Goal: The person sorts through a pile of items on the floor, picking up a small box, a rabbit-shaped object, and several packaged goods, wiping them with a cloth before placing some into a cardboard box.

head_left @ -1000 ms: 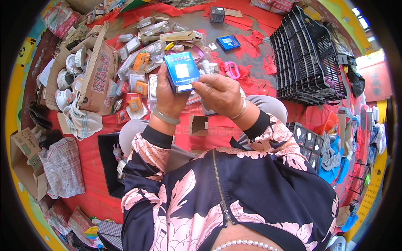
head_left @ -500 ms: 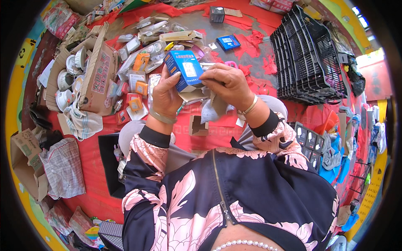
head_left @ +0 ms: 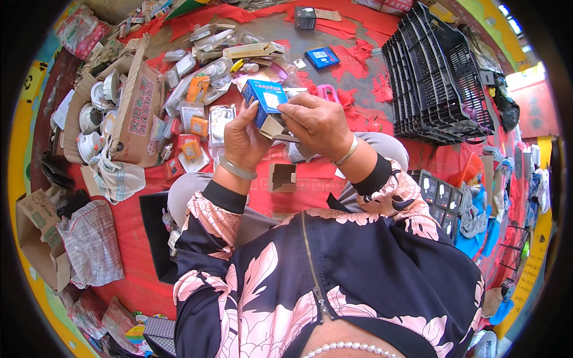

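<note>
My left hand [head_left: 243,140] is closed around a small blue cardboard box [head_left: 262,98] with a white picture panel, held tilted above my lap. The box's near end stands open, its pale flaps showing. My right hand [head_left: 319,122] is closed, with thumb and fingertips against the box's right side. Beneath its palm shows part of a greyish cloth [head_left: 300,151], mostly hidden by the hand. Below the hands, a small open brown carton [head_left: 282,178] sits between my knees.
Ahead lies a pile of packaged small goods [head_left: 206,77]. A large carton [head_left: 143,113] of white round items stands left, black plastic crates [head_left: 436,83] right. Another blue box [head_left: 322,58] lies farther off. Several black boxes [head_left: 439,200] are stacked by my right elbow.
The blue box has moved slightly right and down and is tilted more. My right hand has shifted a little left, and less of the cloth shows beneath it.
</note>
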`<act>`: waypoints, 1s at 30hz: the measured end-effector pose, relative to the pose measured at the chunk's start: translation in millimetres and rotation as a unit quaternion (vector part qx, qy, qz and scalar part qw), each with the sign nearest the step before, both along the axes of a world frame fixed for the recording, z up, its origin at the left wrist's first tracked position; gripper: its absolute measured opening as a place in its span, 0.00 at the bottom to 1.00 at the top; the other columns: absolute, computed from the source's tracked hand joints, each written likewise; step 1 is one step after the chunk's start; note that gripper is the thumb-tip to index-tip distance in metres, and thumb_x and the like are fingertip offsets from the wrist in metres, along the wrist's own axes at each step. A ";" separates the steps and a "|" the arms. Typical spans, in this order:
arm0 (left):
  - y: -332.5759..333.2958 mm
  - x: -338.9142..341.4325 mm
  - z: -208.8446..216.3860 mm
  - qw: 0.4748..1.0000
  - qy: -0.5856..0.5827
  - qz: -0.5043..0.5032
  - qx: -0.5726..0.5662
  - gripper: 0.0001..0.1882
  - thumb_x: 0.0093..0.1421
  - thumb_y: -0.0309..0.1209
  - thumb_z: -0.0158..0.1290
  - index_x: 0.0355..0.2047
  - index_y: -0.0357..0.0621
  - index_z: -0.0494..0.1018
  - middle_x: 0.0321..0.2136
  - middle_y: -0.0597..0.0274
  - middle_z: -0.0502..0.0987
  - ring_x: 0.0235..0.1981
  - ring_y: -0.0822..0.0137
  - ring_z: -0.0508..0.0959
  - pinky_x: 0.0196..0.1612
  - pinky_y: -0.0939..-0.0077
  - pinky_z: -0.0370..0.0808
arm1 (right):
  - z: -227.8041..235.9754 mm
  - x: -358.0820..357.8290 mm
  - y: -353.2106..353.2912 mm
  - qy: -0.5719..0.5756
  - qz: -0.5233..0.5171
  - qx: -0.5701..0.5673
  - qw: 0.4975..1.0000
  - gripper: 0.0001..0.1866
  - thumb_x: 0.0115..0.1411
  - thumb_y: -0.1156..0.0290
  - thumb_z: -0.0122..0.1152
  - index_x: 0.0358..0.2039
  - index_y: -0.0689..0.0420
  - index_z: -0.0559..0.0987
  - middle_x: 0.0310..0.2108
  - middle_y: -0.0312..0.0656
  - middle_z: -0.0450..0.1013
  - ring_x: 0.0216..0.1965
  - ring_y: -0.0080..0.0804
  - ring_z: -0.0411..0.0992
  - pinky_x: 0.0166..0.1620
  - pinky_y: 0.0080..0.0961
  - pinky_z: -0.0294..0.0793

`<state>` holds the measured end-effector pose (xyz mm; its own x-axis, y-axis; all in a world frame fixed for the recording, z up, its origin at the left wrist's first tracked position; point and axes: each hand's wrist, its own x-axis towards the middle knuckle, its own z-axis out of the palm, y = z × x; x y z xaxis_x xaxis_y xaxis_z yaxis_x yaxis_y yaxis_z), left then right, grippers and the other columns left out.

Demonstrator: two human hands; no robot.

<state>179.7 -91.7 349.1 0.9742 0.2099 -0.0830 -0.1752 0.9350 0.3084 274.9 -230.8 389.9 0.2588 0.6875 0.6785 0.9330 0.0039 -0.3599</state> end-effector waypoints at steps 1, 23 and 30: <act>0.0 0.0 -0.2 1.000 0.001 0.000 0.000 0.24 0.56 0.29 0.49 0.52 0.44 0.58 0.44 0.58 0.71 0.47 0.60 0.72 0.53 0.63 0.67 | -0.3 -1.2 0.3 0.008 -0.004 -0.002 1.000 0.09 0.47 0.75 0.62 0.32 0.58 0.78 0.26 0.41 0.72 0.25 0.34 0.73 0.27 0.24 0.72; 10.9 -2.6 4.1 0.994 -0.016 0.106 0.004 0.19 0.58 0.37 0.49 0.48 0.44 0.66 0.43 0.59 0.73 0.45 0.59 0.73 0.49 0.59 0.68 | -0.2 -24.0 10.4 -0.133 -0.051 0.083 0.986 0.18 0.43 0.75 0.65 0.39 0.55 0.79 0.33 0.37 0.71 0.23 0.27 0.71 0.22 0.21 0.70; 7.5 -3.0 7.5 0.993 0.012 0.109 0.034 0.20 0.57 0.35 0.50 0.49 0.47 0.64 0.43 0.59 0.72 0.45 0.59 0.73 0.47 0.58 0.69 | 2.7 -13.6 10.3 -0.082 -0.005 0.027 0.996 0.17 0.43 0.76 0.63 0.37 0.54 0.78 0.30 0.38 0.72 0.27 0.31 0.73 0.26 0.23 0.74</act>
<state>176.7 -84.2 356.5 0.9028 0.4216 -0.0843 -0.3630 0.8526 0.3759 261.2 -220.5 392.6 0.1475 0.6468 0.7482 0.9793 0.0106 -0.2022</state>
